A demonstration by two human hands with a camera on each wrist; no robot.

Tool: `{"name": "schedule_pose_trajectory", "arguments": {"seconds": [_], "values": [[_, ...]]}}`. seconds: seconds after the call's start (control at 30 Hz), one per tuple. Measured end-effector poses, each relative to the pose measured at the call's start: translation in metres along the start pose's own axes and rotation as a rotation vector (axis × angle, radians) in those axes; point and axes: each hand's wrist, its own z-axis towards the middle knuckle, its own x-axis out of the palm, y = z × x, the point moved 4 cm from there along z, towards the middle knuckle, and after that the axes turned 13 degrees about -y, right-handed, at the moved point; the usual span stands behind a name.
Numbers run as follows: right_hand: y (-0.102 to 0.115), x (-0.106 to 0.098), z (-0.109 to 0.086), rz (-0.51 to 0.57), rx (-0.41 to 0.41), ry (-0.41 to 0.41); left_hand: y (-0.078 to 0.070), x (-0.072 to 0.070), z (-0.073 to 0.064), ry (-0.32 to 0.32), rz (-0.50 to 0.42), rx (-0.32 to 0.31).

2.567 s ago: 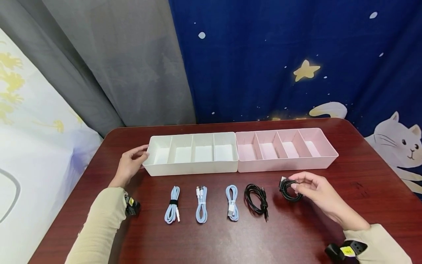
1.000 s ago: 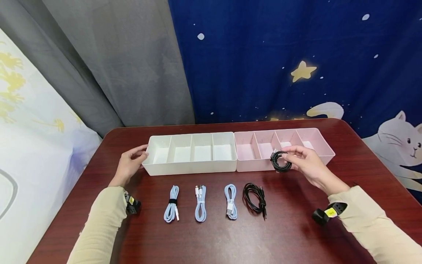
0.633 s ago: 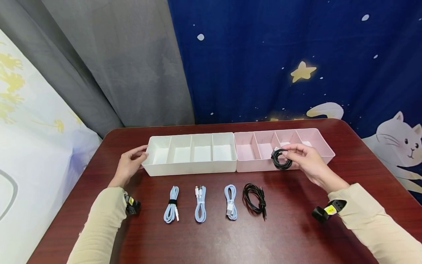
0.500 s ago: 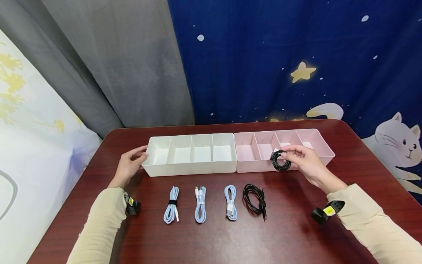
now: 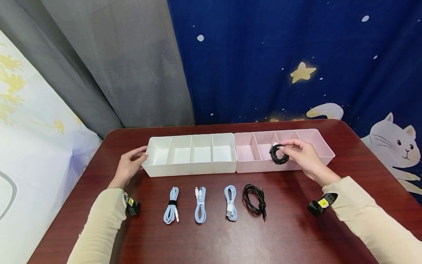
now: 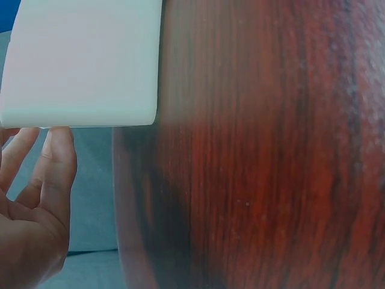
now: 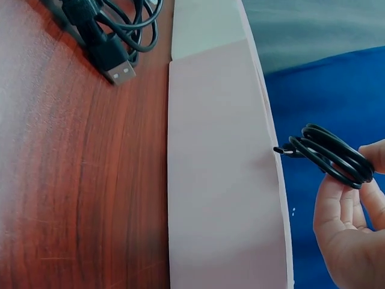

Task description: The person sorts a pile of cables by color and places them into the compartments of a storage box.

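My right hand [image 5: 303, 157] pinches a coiled black USB cable [image 5: 273, 158] above the front rim of the pink divided box [image 5: 316, 163]. In the right wrist view the same black cable [image 7: 337, 158] sits between thumb and fingers, one small plug pointing toward the box. My left hand [image 5: 128, 165] touches the left end of the white divided box [image 5: 191, 169]. Its fingertips [image 6: 60, 141] rest against that end wall in the left wrist view, fingers fairly straight. The two boxes stand end to end, each with several compartments.
In front of the boxes lie a light blue cable with a black strap [image 5: 171, 211], two more light blue cables [image 5: 201, 209] [image 5: 232, 205], and a second black cable [image 5: 248, 200]. A gray curtain [image 5: 132, 55] and a blue curtain [image 5: 247, 66] hang behind the table.
My right hand has lifted the black USB cable from the table and carried it up and left to the pink box, rising slightly more lately. The left hand stays in place.
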Motion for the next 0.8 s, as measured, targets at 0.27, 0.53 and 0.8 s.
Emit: {"name": "schedule_pose_trajectory", "arguments": {"seconds": [0.27, 0.53, 0.8], "values": [[0.002, 0.006, 0.007, -0.146, -0.040, -0.061, 0.000, 0.000, 0.001, 0.000, -0.001, -0.001], [0.004, 0.010, 0.013, -0.199, -0.011, -0.070, -0.001, 0.000, 0.000, 0.007, 0.007, 0.004], [0.005, 0.010, 0.019, -0.226, -0.038, -0.068, 0.005, 0.000, 0.002, -0.011, -0.008, -0.009]]}}
